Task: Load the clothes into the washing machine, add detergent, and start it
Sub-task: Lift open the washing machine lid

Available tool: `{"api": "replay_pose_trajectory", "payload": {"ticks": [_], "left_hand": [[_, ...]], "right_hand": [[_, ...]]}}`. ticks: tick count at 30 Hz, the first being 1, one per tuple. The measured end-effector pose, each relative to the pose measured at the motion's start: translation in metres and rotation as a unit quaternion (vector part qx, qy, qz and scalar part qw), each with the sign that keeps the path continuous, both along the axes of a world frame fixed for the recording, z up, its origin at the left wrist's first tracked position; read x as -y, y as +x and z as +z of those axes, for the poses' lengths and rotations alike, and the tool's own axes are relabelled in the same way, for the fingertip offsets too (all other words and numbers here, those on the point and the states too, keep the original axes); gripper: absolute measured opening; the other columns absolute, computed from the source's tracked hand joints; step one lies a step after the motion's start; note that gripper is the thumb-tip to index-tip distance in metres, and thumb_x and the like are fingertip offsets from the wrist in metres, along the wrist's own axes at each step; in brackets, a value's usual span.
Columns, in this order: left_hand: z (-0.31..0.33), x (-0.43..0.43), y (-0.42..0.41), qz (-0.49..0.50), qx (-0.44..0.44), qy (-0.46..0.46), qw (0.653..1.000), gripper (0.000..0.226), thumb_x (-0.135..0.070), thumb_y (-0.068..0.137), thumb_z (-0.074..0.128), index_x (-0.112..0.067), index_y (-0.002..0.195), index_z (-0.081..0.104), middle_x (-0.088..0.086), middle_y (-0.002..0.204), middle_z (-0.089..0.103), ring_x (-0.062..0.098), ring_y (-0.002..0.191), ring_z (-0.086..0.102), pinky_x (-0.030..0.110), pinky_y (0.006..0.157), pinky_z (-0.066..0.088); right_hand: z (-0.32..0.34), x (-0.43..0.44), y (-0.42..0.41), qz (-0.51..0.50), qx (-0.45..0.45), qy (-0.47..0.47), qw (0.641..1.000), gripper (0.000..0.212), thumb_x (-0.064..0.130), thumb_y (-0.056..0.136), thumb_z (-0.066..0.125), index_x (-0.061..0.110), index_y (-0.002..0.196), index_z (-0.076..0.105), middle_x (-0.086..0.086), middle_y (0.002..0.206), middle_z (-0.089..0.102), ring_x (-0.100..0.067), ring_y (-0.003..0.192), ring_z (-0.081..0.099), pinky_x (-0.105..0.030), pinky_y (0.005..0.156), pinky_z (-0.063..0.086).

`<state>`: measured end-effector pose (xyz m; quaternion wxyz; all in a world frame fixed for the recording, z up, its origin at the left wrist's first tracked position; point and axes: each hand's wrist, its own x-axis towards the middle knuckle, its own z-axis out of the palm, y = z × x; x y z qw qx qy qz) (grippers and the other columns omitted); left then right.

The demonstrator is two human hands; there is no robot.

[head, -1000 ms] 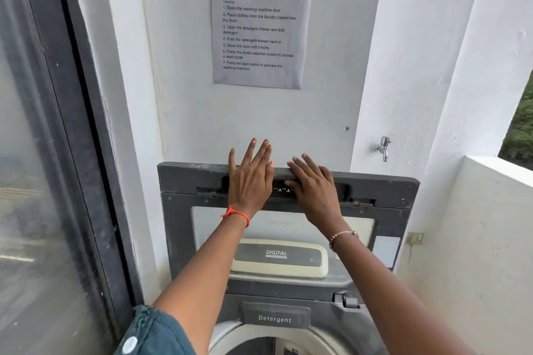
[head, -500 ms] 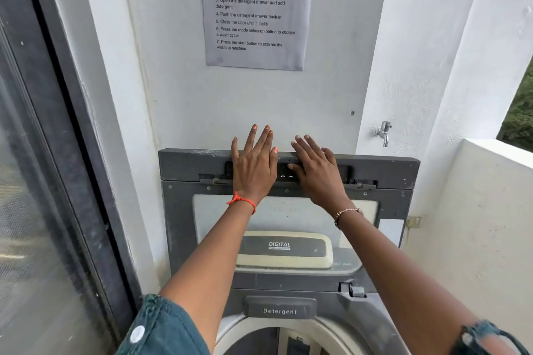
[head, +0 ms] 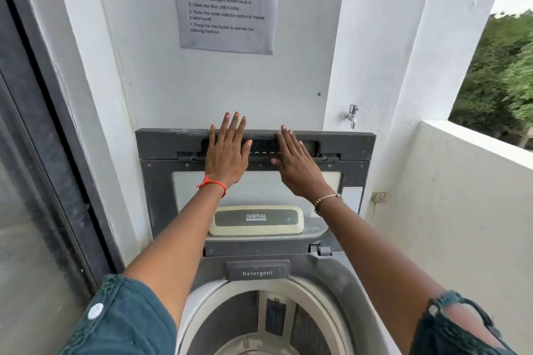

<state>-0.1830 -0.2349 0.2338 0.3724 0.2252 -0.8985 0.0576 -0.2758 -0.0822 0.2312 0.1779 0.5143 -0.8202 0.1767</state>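
Balcony nook: white wall (head: 236, 89), taped instruction sheet (head: 226, 3), small tap (head: 351, 115) to the right, dark sliding-door frame (head: 57, 124) on the left, trees beyond a low parapet (head: 476, 170).

Top-loading washing machine (head: 331, 277) against the wall. Lid (head: 161, 181) raised, folded upright, leaning back at the wall. Drum (head: 251, 326) open below; no clothes visible in the part shown (bottom cut off by frame edge). No basket, no detergent container in view.

Left hand (head: 227, 153) flat on the lid's upper section, fingers (head: 230, 127) straight and slightly spread, tips past the top edge. Right hand (head: 297, 161) flat just beside it, fingers together, angled up-left. Neither clamped on anything; palms only, pressing or steadying.

Handling, as judged:
- Lid: rigid plastic frame with pale window panel, hinged across the middle (pinch risk at the fold). Light to moderate weight. Dusty surface, fair grip. Best taken at the top edge or the recessed dark grip strip (head: 264, 150) between the hands.
- Detergent drawer (head: 257, 270): labelled, at the tub's rear rim below the lid; stiff slider, likely pulled by its front lip.
- Cream "DIGITAL" badge (head: 256, 220) on the lid: not a handle.

Loading step apparently not yet begun.
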Motion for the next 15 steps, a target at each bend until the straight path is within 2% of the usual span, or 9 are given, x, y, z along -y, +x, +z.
{"api": "replay_pose_trajectory", "payload": {"ticks": [3,7,9,12,15], "left_hand": [[-0.014,-0.012,0.009,0.001,-0.006,0.04,0.999,0.061,-0.035,0.099,0.032,-0.011,0.149,0.007,0.007,0.158,-0.001,0.019,0.146,-0.003,0.042,0.116,-0.005],[-0.047,-0.041,0.023,0.002,-0.018,0.071,0.997,0.067,-0.037,0.096,0.032,-0.008,0.149,0.002,0.006,0.158,-0.002,0.016,0.145,-0.004,0.046,0.111,-0.017],[-0.065,-0.063,0.025,-0.018,-0.012,0.101,0.995,0.07,-0.032,0.095,0.038,-0.007,0.148,0.001,0.005,0.158,-0.001,0.016,0.145,-0.003,0.049,0.11,-0.017],[-0.092,-0.111,0.016,-0.065,-0.009,0.141,0.988,0.076,-0.023,0.092,0.048,-0.005,0.148,0.001,0.007,0.158,-0.001,0.019,0.145,-0.001,0.053,0.111,-0.013],[-0.114,-0.173,-0.001,-0.148,0.012,0.136,0.979,0.085,-0.006,0.083,0.05,-0.007,0.148,-0.003,0.007,0.158,-0.004,0.019,0.145,-0.003,0.05,0.11,-0.013]], "right_hand": [[-0.015,-0.029,0.002,0.004,0.068,0.037,0.997,0.062,0.038,0.1,0.027,0.008,0.147,0.001,-0.006,0.157,-0.005,-0.016,0.145,-0.003,-0.028,0.117,0.0],[-0.049,-0.093,0.006,-0.007,0.109,0.009,0.994,0.064,0.039,0.099,0.03,0.009,0.147,0.002,-0.005,0.157,-0.003,-0.012,0.144,-0.004,-0.022,0.114,-0.003],[-0.065,-0.128,0.011,-0.024,0.135,-0.013,0.99,0.065,0.039,0.098,0.032,0.01,0.147,0.001,-0.004,0.156,-0.004,-0.009,0.142,-0.007,-0.022,0.115,-0.004],[-0.09,-0.189,0.02,-0.079,0.197,-0.061,0.975,0.065,0.035,0.098,0.036,0.01,0.147,0.002,-0.005,0.156,-0.004,-0.012,0.143,-0.006,-0.031,0.119,0.001],[-0.119,-0.262,0.032,-0.154,0.252,-0.087,0.951,0.065,0.031,0.098,0.039,0.01,0.147,0.002,-0.003,0.157,-0.005,-0.013,0.143,-0.006,-0.031,0.118,0.001]]}}
